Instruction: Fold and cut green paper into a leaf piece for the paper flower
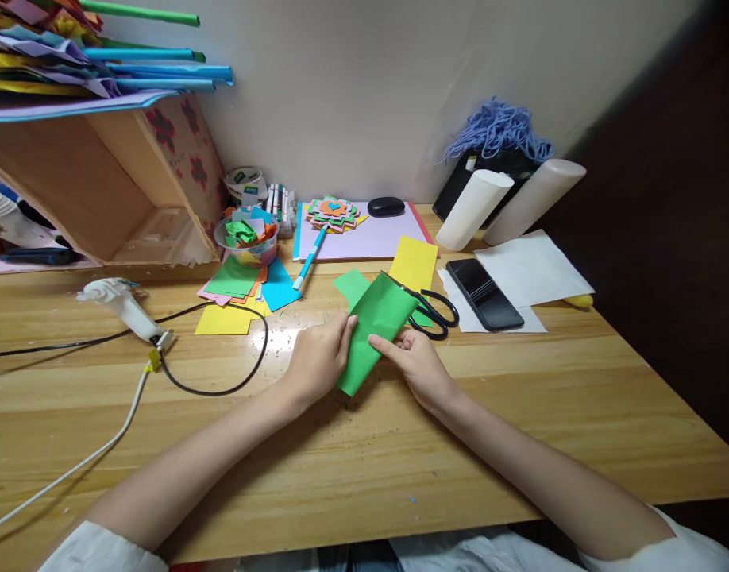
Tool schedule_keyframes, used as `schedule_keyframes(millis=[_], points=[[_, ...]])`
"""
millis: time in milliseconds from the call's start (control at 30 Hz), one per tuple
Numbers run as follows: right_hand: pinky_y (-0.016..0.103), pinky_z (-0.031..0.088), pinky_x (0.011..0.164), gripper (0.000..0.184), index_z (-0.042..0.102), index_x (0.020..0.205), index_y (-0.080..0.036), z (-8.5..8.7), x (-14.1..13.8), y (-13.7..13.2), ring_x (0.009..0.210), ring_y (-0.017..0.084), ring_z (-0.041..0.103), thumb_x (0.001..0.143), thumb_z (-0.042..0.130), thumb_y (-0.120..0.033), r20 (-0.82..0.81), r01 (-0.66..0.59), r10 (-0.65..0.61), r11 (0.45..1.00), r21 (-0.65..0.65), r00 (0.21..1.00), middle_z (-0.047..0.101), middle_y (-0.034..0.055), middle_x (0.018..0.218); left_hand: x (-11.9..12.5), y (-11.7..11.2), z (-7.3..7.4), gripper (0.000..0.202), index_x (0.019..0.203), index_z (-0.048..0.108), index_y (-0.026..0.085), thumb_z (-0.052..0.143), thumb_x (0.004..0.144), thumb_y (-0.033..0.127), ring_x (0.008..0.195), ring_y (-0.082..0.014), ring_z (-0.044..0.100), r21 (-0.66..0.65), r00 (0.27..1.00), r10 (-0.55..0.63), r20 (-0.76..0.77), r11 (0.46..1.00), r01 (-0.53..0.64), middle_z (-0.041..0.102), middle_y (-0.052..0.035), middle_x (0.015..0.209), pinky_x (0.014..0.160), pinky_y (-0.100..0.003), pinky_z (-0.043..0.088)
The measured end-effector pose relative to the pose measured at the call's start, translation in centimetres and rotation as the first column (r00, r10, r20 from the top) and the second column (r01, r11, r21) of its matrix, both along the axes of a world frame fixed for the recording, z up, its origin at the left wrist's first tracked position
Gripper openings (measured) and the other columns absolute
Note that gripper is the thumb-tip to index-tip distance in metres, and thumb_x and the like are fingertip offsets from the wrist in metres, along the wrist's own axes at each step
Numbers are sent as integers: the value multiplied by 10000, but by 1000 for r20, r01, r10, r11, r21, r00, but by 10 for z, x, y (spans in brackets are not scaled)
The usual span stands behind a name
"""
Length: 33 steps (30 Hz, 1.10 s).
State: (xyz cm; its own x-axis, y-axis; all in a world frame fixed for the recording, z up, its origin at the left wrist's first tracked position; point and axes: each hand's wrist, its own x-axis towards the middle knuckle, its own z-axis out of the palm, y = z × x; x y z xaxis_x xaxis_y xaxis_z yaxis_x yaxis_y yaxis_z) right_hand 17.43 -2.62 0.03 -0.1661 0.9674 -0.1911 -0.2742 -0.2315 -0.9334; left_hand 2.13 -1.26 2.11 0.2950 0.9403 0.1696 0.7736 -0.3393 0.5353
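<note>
Between my two hands is a folded piece of green paper (376, 322), tilted and raised a little above the wooden table. My left hand (322, 353) pinches its left edge, thumb on top. On the lower right edge, my right hand (413, 359) grips it with the thumb laid across the face and the other fingers curled behind. Black-handled scissors (437, 311) lie just beyond the paper, their blades partly hidden by it. A yellow sheet (415, 258) and a smaller green piece (351, 284) rest behind.
A paper flower (333, 214) on a blue stick lies on a lilac board (376, 238). Left are a tub of scraps (248, 246), coloured sheets (225, 319), a looped black cable (221, 393) and a cardboard box (183, 175). A phone (484, 294) lies right.
</note>
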Motion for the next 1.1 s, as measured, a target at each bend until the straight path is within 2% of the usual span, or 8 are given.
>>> schedule_keyframes(millis=[167, 333, 400, 500, 633, 733, 967, 1100], points=[[272, 534, 531, 333, 631, 618, -129, 0, 4, 5, 535, 164, 636, 689, 653, -454, 83, 46, -46, 999, -3, 995, 692, 61, 627, 0, 3, -1, 303, 688, 421, 195, 279, 913, 340, 516, -134, 462, -59, 996, 42, 84, 998, -37, 472, 11, 563, 515, -232, 263], [239, 525, 480, 376, 659, 785, -122, 0, 5, 8, 508, 141, 624, 560, 754, -409, 130, 44, -48, 999, 28, 990, 705, 55, 694, 1, 4, -4, 294, 682, 408, 196, 288, 911, 337, 547, -138, 480, -89, 993, 33, 109, 996, -24, 499, 3, 593, 529, -235, 270], [227, 502, 426, 358, 653, 692, -112, 0, 5, 10, 443, 127, 592, 591, 721, -449, 141, 49, -53, 998, 35, 989, 684, 51, 610, 2, 3, -4, 293, 682, 405, 198, 287, 911, 337, 534, -137, 470, -99, 994, 29, 105, 995, -19, 490, 6, 582, 523, -236, 264], [212, 451, 355, 417, 586, 523, -123, 0, 7, 12, 347, 106, 528, 649, 651, -514, 152, 63, -70, 997, 50, 986, 617, 35, 463, 2, 2, -3, 300, 672, 401, 200, 284, 910, 341, 516, -136, 454, -109, 994, 33, 102, 994, -22, 472, 11, 562, 516, -238, 259], [165, 302, 266, 381, 592, 710, -126, 2, 9, 13, 259, 73, 439, 619, 696, -482, 194, 86, -100, 993, 80, 976, 583, -11, 396, 1, 2, -3, 297, 664, 399, 200, 295, 905, 338, 526, -138, 463, -120, 994, 35, 102, 993, -23, 467, 9, 562, 527, -236, 277], [161, 226, 252, 386, 511, 625, -155, 2, 10, 13, 223, 62, 390, 689, 626, -518, 225, 110, -127, 990, 89, 966, 540, -13, 337, 1, 3, -3, 303, 662, 405, 199, 289, 906, 336, 525, -139, 462, -118, 995, 29, 90, 993, -18, 462, 8, 557, 528, -235, 286], [186, 304, 287, 322, 554, 674, -162, 6, 18, 16, 276, 81, 434, 660, 681, -457, 253, 163, -202, 972, 167, 946, 524, -42, 365, -1, 2, -1, 315, 676, 436, 195, 281, 909, 340, 543, -147, 476, -92, 1000, -3, 29, 996, 5, 497, -8, 581, 535, -238, 290], [189, 340, 296, 406, 474, 525, -179, 7, 23, 18, 295, 95, 479, 730, 591, -509, 240, 188, -224, 969, 163, 945, 502, -24, 358, 0, 2, 0, 328, 669, 445, 192, 282, 908, 345, 528, -142, 465, -108, 1000, -6, 28, 994, 9, 497, -7, 571, 531, -238, 284]])
